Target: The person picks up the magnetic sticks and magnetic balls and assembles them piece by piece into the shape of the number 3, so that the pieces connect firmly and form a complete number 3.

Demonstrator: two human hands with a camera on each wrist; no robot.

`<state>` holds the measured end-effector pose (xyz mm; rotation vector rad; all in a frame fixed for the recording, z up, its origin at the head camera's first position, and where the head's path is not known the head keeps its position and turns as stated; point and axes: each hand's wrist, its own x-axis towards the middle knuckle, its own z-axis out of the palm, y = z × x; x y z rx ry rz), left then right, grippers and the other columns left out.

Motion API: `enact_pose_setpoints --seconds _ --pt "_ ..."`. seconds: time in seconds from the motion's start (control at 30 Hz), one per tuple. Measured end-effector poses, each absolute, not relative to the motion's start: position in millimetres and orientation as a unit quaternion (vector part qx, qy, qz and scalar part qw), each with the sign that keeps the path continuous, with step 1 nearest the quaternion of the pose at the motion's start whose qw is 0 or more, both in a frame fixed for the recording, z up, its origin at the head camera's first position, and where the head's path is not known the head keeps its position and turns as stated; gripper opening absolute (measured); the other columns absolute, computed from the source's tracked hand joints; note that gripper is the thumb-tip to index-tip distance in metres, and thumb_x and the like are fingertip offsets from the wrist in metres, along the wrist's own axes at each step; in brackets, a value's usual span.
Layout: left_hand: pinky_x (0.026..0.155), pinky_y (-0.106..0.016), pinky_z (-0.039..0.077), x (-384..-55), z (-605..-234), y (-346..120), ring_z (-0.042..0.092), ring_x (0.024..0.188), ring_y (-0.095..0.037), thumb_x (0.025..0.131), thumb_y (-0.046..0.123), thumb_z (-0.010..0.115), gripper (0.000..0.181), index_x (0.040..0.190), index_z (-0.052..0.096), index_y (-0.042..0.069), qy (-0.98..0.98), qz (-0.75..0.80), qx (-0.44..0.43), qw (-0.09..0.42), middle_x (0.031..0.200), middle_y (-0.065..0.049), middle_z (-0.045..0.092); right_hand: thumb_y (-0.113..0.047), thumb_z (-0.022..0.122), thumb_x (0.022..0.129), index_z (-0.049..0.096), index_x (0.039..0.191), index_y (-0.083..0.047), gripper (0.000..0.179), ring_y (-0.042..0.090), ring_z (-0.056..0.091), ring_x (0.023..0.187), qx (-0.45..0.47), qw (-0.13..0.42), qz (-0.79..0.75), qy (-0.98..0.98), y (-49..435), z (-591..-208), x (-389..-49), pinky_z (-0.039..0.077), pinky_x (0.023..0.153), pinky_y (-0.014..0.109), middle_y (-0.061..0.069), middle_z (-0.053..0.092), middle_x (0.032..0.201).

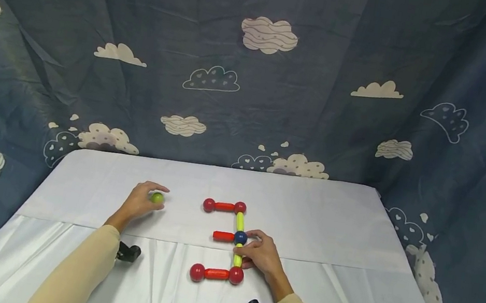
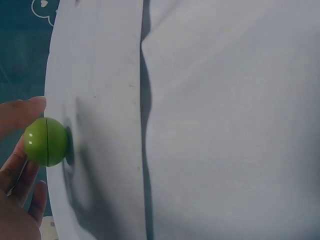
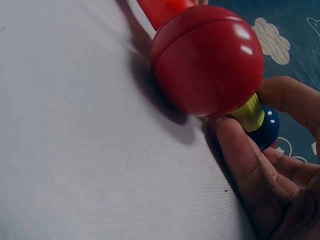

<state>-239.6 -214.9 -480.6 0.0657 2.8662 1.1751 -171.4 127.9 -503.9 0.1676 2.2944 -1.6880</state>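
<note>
In the head view, the left hand [image 1: 141, 201] curves around a small green ball [image 1: 157, 198], its thumb and forefinger spread to either side. The left wrist view shows the ball [image 2: 46, 142] close against its shadow on the cloth, with a gap below the uppermost fingertip. The right hand [image 1: 262, 252] grips a short yellow rod [image 1: 237, 260] between a blue ball [image 1: 240, 237] and the near red ball [image 1: 236, 275]. This figure also has a farther yellow rod [image 1: 240, 221], another red ball [image 1: 240, 207] and red rods [image 1: 223, 236] pointing left.
A white cloth [image 1: 309, 214] covers the table, with a seam across it and folds in front. Red end balls [image 1: 197, 272] tip the near and far red rods. A dark curtain with cloud prints [image 1: 306, 103] hangs behind and at both sides.
</note>
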Motion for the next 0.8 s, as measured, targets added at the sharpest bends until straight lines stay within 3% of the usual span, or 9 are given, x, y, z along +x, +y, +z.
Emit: enact_pose_setpoints --seconds 0.33,0.57,0.8 --pt "0.105 -0.056 0.029 -239.9 -489.4 -219.6 0.043 0.124 -0.042 0.079 0.003 0.075 0.039 0.117 0.066 0.005 0.924 0.380 -0.005 0.037 0.130 -0.022 0.052 -0.008 0.081 0.074 0.053 0.122 0.002 0.056 0.014 0.060 0.050 0.058 0.142 -0.584 0.797 127.5 -502.5 -171.0 0.052 0.048 0.027 0.004 0.062 0.065" --pt "0.096 -0.052 0.040 -239.4 -489.4 -220.4 0.052 0.110 -0.038 0.078 0.002 0.075 0.034 0.111 0.068 0.003 0.925 0.377 -0.011 0.029 0.118 -0.021 0.058 -0.009 0.080 0.075 0.052 0.123 0.002 0.057 0.013 0.061 0.051 0.054 0.139 -0.587 0.796 128.4 -504.0 -172.5 0.052 0.050 0.027 0.004 0.063 0.066" --pt "0.092 -0.049 0.043 -240.7 -489.9 -220.1 0.056 0.107 -0.035 0.079 0.003 0.075 0.033 0.112 0.068 0.003 0.925 0.379 -0.008 0.037 0.117 -0.020 0.061 -0.008 0.080 0.075 0.052 0.122 0.003 0.057 0.013 0.060 0.050 0.053 0.145 -0.589 0.793 129.7 -503.8 -171.7 0.052 0.049 0.027 0.004 0.062 0.066"
